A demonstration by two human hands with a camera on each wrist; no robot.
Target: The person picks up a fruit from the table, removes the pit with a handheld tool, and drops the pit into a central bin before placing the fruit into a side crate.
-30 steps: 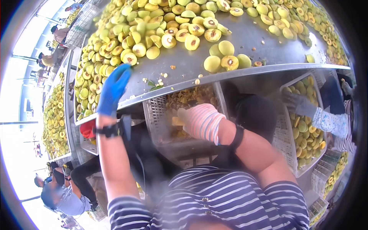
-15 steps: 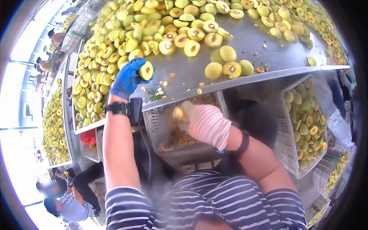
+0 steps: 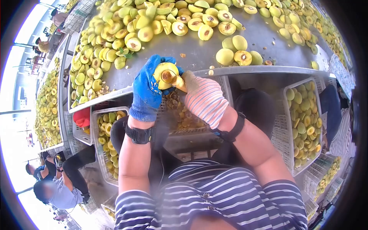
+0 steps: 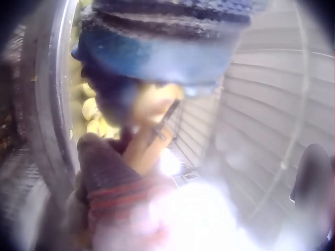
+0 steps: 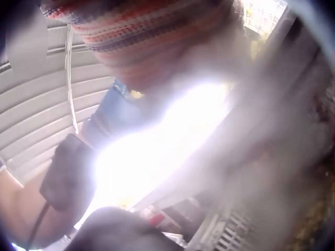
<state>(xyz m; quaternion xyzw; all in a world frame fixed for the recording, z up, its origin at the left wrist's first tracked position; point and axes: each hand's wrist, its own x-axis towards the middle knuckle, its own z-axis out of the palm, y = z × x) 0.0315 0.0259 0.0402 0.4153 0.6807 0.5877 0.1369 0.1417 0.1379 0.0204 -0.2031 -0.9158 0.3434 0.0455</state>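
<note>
In the head view the left hand [image 3: 147, 90], in a blue glove, grips a halved yellow-green fruit [image 3: 161, 73] with its cut face and brown centre showing. The right hand [image 3: 205, 97], in a striped glove, pinches a small tool with a yellowish handle [image 3: 179, 83], its end against the fruit's centre. Both hands meet just over the near edge of the metal table [image 3: 153, 53]. In the left wrist view the blue glove [image 4: 157, 57] is above the yellow-orange handle [image 4: 146, 149], with the striped glove below. Glare hides much of the right wrist view.
Halved fruits [image 3: 111, 36] are heaped across the table, with several fruits [image 3: 234, 53] grouped near its front edge. Below the hands stands a crate of scraps [image 3: 184, 115]. Crates of fruit [image 3: 306, 122] stand at both sides. Other people [image 3: 61, 191] sit at the left.
The left hand took a fruit half from the table's left side and brought it right and toward the body, to the right hand. The right hand's tool now meets the fruit.
</note>
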